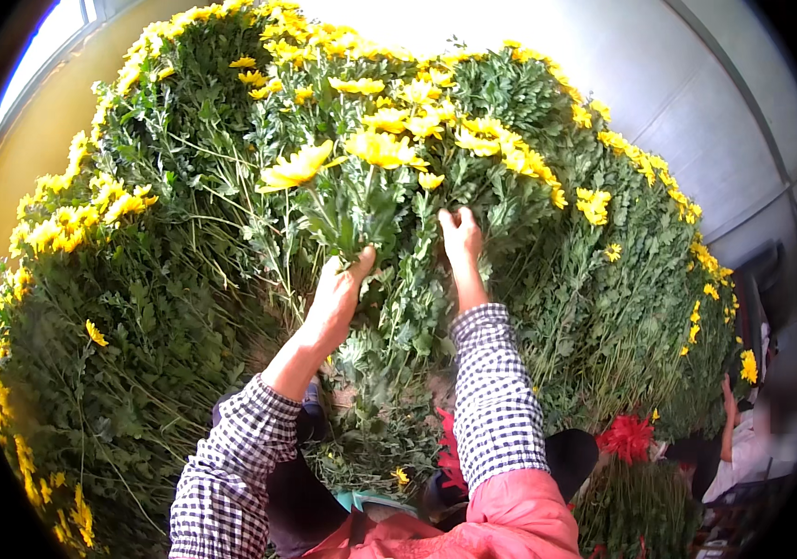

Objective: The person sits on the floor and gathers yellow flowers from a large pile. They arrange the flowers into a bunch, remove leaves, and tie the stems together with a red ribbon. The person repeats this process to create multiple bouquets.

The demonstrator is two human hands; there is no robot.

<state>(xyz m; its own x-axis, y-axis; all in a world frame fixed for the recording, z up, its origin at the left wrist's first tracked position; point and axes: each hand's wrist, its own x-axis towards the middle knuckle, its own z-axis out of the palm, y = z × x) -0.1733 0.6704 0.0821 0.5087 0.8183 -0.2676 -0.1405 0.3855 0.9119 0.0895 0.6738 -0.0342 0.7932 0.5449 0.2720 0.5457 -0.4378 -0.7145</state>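
My left hand [341,293] is closed around the leafy stems of a few yellow chrysanthemums [379,148], whose open blooms stand above my fist. To its right, my right hand [463,234] has its thumb and fingertips brought together at the leaves near a chrysanthemum stem [428,216] with a small yellow bloom. Whether the fingertips pinch that stem is hard to make out. Around both hands rises a large heap of cut chrysanthemums [196,175], with green leaves and long stems. Checked sleeve covers reach up both forearms.
Red strips [626,439] lie at the lower right by a stack of stems [640,499]. Another person's hand [729,400] and pale clothing show at the right edge. Loose leaves and cuttings [370,454] cover the ground between my legs. A pale curved wall [706,105] stands behind the heap.
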